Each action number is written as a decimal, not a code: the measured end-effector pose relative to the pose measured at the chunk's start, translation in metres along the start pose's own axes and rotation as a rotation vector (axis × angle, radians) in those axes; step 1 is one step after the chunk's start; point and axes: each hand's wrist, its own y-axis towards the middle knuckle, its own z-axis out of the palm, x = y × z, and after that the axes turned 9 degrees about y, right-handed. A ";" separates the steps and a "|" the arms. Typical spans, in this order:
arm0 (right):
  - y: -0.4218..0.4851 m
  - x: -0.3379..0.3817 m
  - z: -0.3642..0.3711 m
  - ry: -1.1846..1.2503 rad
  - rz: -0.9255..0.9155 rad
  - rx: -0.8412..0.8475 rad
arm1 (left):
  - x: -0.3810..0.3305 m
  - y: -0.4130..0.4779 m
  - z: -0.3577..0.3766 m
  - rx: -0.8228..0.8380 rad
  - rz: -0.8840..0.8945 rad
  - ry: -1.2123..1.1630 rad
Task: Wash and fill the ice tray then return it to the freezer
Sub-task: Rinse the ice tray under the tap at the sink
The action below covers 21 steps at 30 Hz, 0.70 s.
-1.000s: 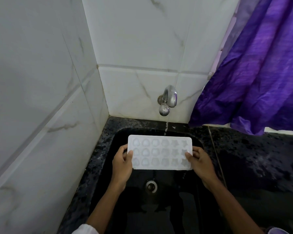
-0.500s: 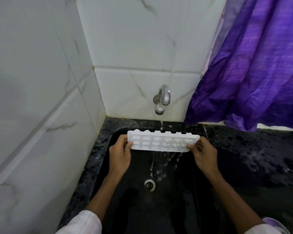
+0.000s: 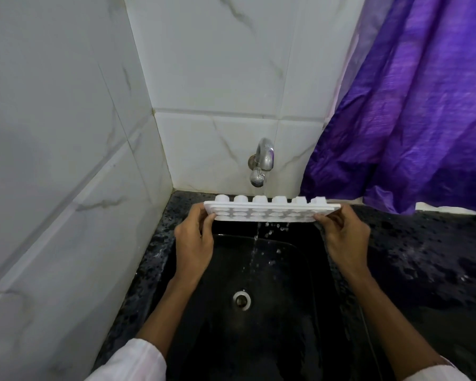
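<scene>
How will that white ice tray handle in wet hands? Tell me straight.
The ice tray spans from the left hand to the right hand without sagging, so it is probably fairly stiff. Fingertip holds at the ends suggest it is light. Water runs off it into the sink, so it may be slippery.

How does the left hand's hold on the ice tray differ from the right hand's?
The left hand grips the ice tray at its left end, the right hand at its right end. The left hand sits slightly lower than the right hand. Both pinch the tray's rim over the sink.
</scene>
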 end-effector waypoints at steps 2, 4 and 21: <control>-0.015 -0.021 0.003 -0.100 0.086 0.116 | 0.016 -0.013 0.007 0.093 -0.051 0.041; -0.028 -0.036 0.004 -0.141 0.137 0.178 | 0.028 -0.027 0.011 0.166 -0.103 0.055; -0.118 -0.059 0.013 -0.011 0.482 0.084 | 0.043 -0.074 0.019 0.176 -0.442 -0.093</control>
